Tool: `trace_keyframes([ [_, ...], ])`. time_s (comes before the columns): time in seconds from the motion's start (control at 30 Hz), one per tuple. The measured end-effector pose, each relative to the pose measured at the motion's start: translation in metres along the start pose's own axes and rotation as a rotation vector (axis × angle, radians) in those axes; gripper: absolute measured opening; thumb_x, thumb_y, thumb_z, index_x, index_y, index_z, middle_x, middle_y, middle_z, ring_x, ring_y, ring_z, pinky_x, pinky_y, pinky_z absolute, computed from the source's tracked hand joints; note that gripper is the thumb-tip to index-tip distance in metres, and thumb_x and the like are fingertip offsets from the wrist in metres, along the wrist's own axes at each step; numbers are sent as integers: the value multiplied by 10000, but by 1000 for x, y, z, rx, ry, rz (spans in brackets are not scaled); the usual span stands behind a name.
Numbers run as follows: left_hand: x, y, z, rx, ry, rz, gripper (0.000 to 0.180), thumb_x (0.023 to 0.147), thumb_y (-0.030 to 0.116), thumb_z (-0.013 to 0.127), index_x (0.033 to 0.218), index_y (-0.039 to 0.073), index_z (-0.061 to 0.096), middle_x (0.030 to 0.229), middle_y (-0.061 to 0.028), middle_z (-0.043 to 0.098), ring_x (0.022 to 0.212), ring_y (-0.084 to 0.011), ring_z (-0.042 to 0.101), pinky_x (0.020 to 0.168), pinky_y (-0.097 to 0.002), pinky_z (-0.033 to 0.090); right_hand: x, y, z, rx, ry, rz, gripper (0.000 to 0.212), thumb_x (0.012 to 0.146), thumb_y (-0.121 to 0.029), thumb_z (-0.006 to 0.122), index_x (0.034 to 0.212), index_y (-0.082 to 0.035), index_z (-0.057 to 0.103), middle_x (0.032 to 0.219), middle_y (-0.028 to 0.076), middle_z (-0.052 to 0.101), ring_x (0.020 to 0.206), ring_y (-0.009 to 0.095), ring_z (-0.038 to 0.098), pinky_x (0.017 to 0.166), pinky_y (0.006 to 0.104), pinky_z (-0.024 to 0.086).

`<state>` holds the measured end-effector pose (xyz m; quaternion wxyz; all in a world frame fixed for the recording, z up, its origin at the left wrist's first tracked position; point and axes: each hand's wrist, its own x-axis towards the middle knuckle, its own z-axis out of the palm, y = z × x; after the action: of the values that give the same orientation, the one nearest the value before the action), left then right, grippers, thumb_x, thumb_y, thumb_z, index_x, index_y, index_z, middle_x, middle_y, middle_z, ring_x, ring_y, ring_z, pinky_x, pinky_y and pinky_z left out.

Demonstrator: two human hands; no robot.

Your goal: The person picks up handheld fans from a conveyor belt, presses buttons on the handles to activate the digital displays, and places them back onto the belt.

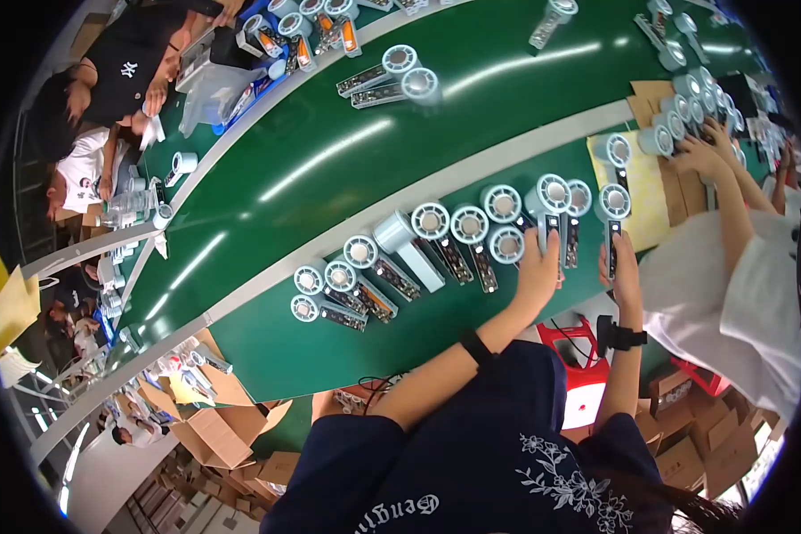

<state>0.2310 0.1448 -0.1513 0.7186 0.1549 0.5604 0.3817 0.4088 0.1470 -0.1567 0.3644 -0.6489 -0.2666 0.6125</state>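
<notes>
My left hand (536, 274) is closed around the handle of a pale blue handheld fan (554, 193), its round head pointing away from me. In my right hand (626, 270) is a second pale blue fan (614, 202), gripped by its handle, where a dark strip of inner parts shows. Left of my hands, several similar fans (431, 220) lie in a row on the green bench, most with dark inner parts exposed along the handle. One fan (404, 238) shows a smooth, covered handle. Another fan (578, 198) lies between my two hands.
Beyond a grey rail (498, 162) runs a green conveyor belt (320, 178) carrying fans (400, 60). At right, a co-worker's hands (705, 160) are at more fans beside yellow paper (654, 198). Cardboard boxes (212, 436) stand lower left; a red stool (578, 356) is below.
</notes>
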Motion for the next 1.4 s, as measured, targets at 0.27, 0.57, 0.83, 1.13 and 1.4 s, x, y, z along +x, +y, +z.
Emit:
trace_keyframes([
  [0.27,1,-15,27,8,-33,-8,342,972,351,423,1134,59,353,685,-56,519,477,-130,499,432,-259,402,-9,-8,-10,32,51,107,211,985,-287,371,1008,-92,448,662,4,441,458,70,406,361,205,295],
  [0.57,-3,-18,33,-152,-48,-24,360,991,310,383,1238,62,300,809,-59,515,554,-99,482,486,-244,400,-15,-18,4,39,-13,99,343,979,-336,375,1229,-102,360,720,11,448,488,73,412,393,201,328],
  [0.83,5,-4,29,-113,-19,125,340,1001,285,356,1243,57,286,827,-52,505,582,-88,489,503,-223,405,-3,-24,25,90,-37,101,209,994,-266,337,1086,-84,388,745,20,439,541,89,431,448,229,372],
  [1.13,18,-6,28,-233,-45,-289,390,988,308,369,1265,38,315,921,-57,524,661,-105,501,605,-268,441,13,-69,8,-876,61,-359,329,967,-267,430,1166,-20,520,1018,62,577,773,123,554,671,232,436],
  [1.4,-58,10,-17,-241,-92,-271,521,938,325,456,1336,13,334,1254,-89,480,1127,-168,490,998,-316,367,174,-125,126,-335,-227,-476,395,891,-31,410,1266,-75,525,1191,72,547,1065,140,512,875,293,428],
])
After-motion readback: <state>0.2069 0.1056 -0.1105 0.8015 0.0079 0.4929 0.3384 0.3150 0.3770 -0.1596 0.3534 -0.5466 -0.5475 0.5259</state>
